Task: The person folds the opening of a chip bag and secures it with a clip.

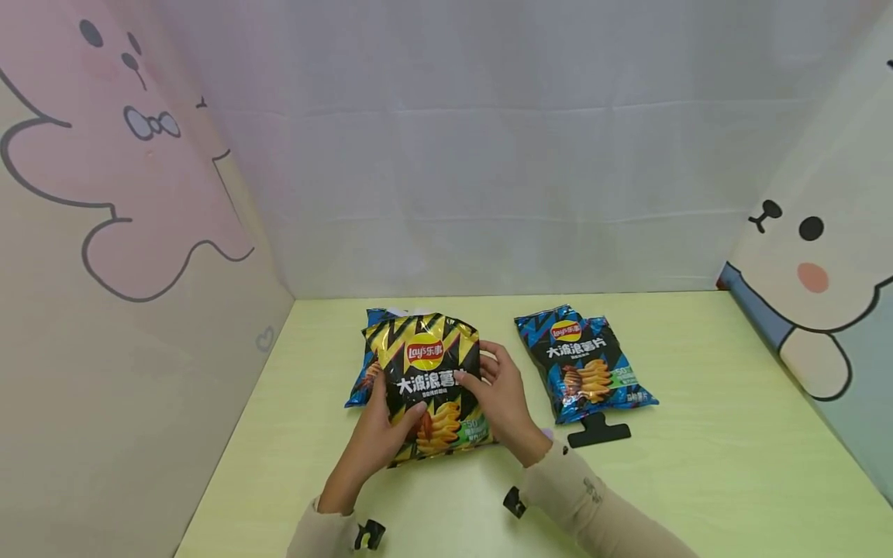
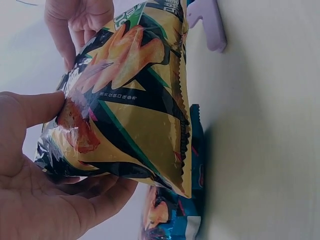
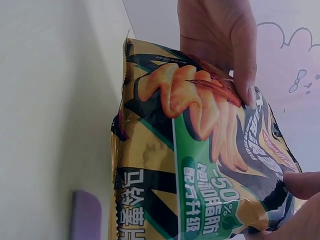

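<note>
Between both hands is a yellow-and-black bag of potato chips (image 1: 439,356), raised off the table with its printed front toward me. My left hand (image 1: 377,434) grips its left side, the thumb on the front and the fingers behind, as the left wrist view shows. On the opposite side, my right hand (image 1: 504,391) holds the edge with the thumb (image 3: 302,185) on the front; its other fingers are partly hidden behind the bag. A blue chip bag (image 1: 359,391) lies behind the yellow one, largely covered by it.
To the right, another blue chip bag (image 1: 586,368) lies on the pale yellow table (image 1: 732,449). A black clip (image 1: 598,431) sits at that bag's lower edge. A purple clip (image 2: 214,30) is partly hidden near the held bag. Fabric walls enclose the table's back and sides.
</note>
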Available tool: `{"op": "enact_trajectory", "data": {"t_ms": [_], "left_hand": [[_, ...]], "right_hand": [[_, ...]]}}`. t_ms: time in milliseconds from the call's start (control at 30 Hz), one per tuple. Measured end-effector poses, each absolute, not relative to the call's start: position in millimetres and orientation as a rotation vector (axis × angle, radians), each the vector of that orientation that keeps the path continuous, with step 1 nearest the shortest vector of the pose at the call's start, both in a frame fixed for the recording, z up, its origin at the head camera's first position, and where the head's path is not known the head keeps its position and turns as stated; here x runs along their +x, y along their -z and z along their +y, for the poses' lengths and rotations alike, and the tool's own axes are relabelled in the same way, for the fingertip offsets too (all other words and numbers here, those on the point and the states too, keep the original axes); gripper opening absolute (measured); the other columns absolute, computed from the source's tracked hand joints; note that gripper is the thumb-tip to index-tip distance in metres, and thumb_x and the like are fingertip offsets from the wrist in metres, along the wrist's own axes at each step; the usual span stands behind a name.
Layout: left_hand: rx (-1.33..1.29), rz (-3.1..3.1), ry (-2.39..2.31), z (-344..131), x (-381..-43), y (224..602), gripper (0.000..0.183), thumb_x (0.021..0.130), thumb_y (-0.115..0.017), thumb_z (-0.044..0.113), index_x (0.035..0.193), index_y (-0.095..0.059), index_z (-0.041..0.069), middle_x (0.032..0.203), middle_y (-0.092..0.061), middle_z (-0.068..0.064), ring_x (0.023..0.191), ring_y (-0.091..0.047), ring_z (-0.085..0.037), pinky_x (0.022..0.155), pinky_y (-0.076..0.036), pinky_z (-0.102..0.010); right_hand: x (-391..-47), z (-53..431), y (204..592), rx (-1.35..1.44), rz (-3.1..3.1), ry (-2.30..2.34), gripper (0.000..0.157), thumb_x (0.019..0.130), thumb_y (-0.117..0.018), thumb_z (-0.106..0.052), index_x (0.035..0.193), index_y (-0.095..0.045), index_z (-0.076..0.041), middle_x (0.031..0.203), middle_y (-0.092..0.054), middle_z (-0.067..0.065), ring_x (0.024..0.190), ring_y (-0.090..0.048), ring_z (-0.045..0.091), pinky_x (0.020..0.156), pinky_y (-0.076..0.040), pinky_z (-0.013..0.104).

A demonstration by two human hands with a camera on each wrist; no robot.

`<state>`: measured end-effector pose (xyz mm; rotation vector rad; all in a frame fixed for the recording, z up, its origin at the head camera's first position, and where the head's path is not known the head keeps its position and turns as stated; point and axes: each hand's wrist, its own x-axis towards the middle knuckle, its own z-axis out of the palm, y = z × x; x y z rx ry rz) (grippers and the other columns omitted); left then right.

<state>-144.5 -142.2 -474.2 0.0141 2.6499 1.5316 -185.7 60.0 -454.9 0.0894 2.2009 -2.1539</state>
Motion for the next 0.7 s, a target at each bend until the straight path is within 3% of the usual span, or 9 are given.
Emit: {"op": "enact_trajectory", "data": {"t_ms": [433, 700], "left_hand": [[-0.009, 2.604, -1.53, -145, -137, 483, 0.1, 0.097, -0.064, 0.046, 0.162, 0.001, 0.004, 0.168, -0.012, -0.023, 0.154, -0.018, -0.046, 0.121, -0.023, -0.064], [0.023, 2.577, -1.594, -144, -136, 488, 0.093, 0.096, -0.067, 0.042, 0.163, -0.005, 0.02, 0.16, -0.036, -0.017, 0.146, -0.04, -0.042, 0.116, -0.035, -0.063]], "right_hand": [[-176, 59, 467, 0.135, 2.154, 2.15, 0.054, 0.091, -0.073, -0.005, 0.139, -0.049, -0.008, 0.133, -0.066, 0.02, 0.115, -0.065, 0.03, 0.098, -0.057, 0.046], [-178, 61, 470, 0.142, 2.146, 2.142, 0.054, 0.09, -0.073, -0.003, 0.138, -0.051, -0.008, 0.131, -0.066, 0.02, 0.111, -0.065, 0.027, 0.096, -0.058, 0.044]]}}
